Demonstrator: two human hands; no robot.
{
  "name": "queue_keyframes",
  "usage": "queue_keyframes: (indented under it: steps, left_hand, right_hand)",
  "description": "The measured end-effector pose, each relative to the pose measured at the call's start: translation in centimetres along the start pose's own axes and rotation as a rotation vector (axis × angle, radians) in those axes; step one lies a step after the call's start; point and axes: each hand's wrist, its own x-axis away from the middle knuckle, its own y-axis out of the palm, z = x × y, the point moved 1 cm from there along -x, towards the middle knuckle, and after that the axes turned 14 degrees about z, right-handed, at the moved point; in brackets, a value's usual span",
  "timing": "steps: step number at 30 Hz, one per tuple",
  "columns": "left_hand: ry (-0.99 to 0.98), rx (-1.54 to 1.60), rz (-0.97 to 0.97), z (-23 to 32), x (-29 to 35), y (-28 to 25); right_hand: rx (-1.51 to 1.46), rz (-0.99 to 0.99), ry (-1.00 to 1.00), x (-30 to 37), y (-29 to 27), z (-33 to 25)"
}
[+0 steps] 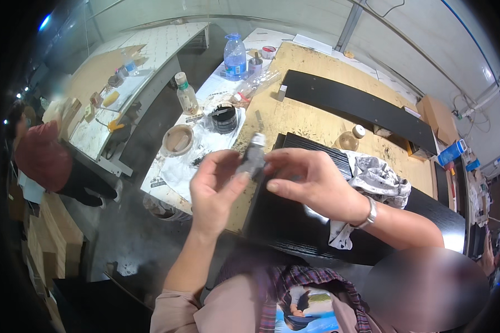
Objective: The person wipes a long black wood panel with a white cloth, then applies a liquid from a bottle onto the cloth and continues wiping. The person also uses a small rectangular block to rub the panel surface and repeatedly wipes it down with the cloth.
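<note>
My left hand (219, 186) pinches a small grey, blocky object with a white end (254, 156), its thumb laid along the lower part; blur hides its exact kind. Close on the other side is my right hand (311, 183), thumb and fingers spread apart, fingertips at or very near the object's side. Both hands are over the near edge of the worktable. Beneath my right hand lies a black wood-grained panel (283, 225). A white cloth with black stains (375, 180) is crumpled on it, beside my right wrist.
Left of the panel stand an open tub of black paint (224, 118), a round brown container (178, 140) and a bottle (186, 94). Farther back are a large clear jug (235, 58) and a long black board (355, 108). A capped bottle (351, 137) stands behind the cloth. Another person (44, 152) is at left.
</note>
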Motion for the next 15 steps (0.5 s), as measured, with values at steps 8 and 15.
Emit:
queue_keyframes:
  steps: [8, 15]
  left_hand:
    - [0.014, -0.132, -0.219, -2.4, -3.5, -2.3]
    - [-0.2, -0.285, -0.204, -5.5, -10.5, -10.3]
  right_hand:
    - [-0.004, 0.338, 0.035, 0.1, -2.5, 1.0]
    - [0.578, 1.089, 0.04, 9.0, -7.2, 7.5]
